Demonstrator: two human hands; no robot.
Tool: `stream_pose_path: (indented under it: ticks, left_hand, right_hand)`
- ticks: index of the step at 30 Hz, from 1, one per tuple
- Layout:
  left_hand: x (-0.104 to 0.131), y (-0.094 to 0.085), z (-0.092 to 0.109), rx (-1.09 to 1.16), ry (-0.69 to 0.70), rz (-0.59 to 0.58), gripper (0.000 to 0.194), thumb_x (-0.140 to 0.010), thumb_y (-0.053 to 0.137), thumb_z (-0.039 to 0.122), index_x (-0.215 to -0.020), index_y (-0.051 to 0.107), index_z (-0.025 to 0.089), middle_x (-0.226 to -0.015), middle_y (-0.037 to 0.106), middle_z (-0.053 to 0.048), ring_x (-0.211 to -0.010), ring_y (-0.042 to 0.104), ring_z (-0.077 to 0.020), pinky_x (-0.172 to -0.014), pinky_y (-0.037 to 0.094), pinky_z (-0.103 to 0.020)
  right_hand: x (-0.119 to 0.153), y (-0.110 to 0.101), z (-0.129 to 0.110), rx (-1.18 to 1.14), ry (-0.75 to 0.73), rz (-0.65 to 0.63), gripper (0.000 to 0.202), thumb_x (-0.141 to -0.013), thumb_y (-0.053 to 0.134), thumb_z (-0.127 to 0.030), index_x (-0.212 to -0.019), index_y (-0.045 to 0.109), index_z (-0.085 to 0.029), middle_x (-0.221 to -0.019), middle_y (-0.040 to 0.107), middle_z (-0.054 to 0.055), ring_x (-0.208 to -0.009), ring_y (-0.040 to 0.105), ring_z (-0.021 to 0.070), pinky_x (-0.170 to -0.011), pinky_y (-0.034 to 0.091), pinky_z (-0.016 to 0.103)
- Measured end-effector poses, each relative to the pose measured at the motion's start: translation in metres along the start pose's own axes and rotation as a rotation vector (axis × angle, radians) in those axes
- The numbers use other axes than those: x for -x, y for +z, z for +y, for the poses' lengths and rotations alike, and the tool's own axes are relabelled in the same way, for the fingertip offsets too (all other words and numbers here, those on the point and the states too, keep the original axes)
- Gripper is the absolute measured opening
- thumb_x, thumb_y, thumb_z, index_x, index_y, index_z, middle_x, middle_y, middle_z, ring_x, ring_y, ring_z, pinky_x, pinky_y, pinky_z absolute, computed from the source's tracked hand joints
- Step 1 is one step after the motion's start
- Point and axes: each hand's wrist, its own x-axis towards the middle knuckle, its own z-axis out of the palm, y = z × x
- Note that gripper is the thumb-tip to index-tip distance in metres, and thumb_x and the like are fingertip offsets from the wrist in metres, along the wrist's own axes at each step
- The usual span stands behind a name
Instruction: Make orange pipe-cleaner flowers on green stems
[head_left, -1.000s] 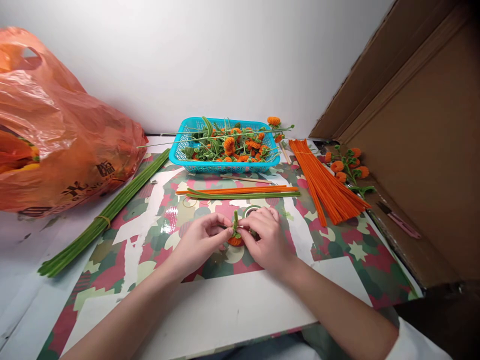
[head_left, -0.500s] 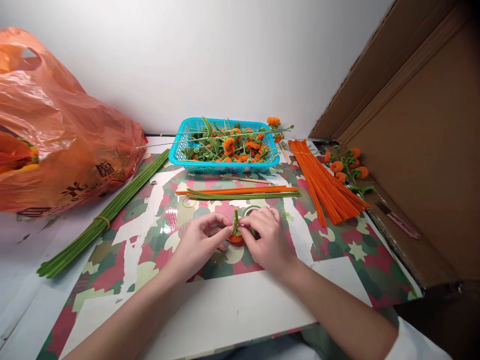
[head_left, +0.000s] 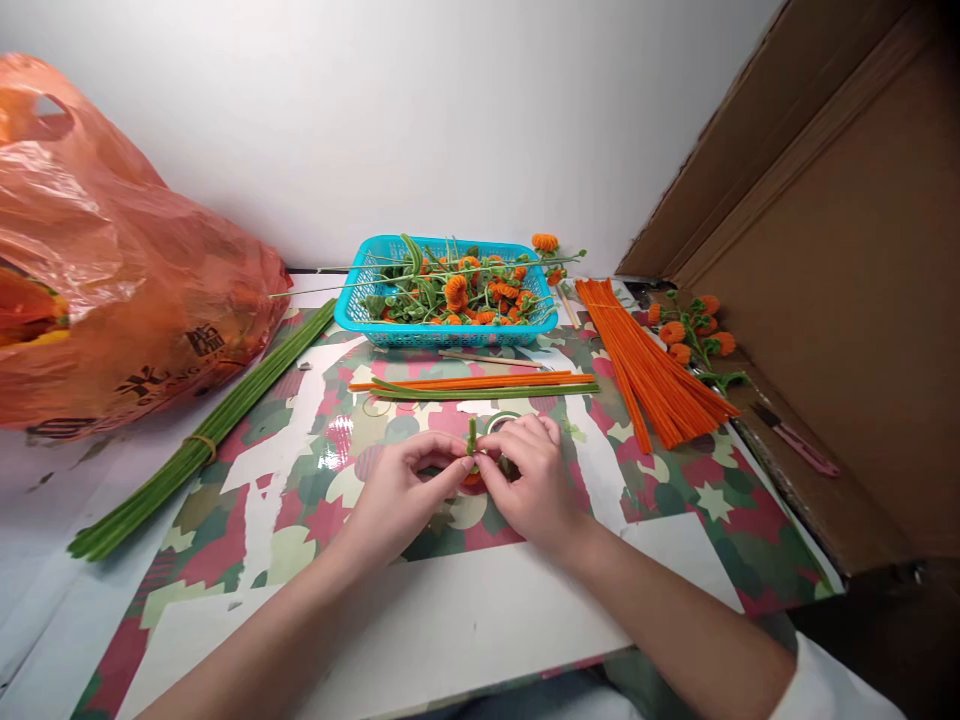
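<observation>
Between my hands is a small pipe-cleaner flower, its green stem pointing up and its orange head below, mostly covered by fingers. My left hand pinches it from the left with thumb and forefinger. From the right, my right hand grips the green part with thumb and fingertips. Just behind the hands lie a few orange pipe cleaners alongside green pipe cleaners. A roll of tape is partly hidden behind my right hand.
A blue basket of orange flowers stands at the back. Orange pipe cleaners and finished flowers lie right, near a pink cutter. Left are a green pipe-cleaner bundle and an orange plastic bag. A thin stick lies before the basket.
My left fingers have shifted slightly in toward the stem, and less of the orange flower head shows. My right hand stays almost where it was.
</observation>
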Motion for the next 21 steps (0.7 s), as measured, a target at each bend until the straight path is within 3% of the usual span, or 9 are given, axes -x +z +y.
stream_pose_path:
  ticks: [12,21]
  left_hand:
    - [-0.0003,0.0010,-0.0084,-0.244,0.250,0.083,0.013,-0.085,0.056,0.029,-0.081,0.062,0.018,-0.079,0.062,-0.001,-0.069,0.059,-0.0128,-0.055,0.046,-0.021]
    - [0.0024,-0.0054,-0.0061,-0.390,0.252,0.068,0.015,-0.088,0.052,0.033,-0.086,0.060,0.020,-0.082,0.061,-0.001,-0.070,0.055,-0.0142,-0.051,0.042,-0.022]
  right_hand:
    - [-0.0038,-0.0032,0.0043,0.016,-0.041,-0.037,0.009,-0.085,0.062,-0.016,-0.079,0.066,-0.020,-0.071,0.066,-0.002,-0.077,0.052,0.0161,-0.080,0.028,0.034]
    - [-0.0067,-0.0056,0.0049,0.083,-0.140,-0.036,0.013,-0.087,0.059,-0.018,-0.075,0.065,-0.020,-0.068,0.064,-0.002,-0.075,0.049,0.0154,-0.081,0.027,0.037]
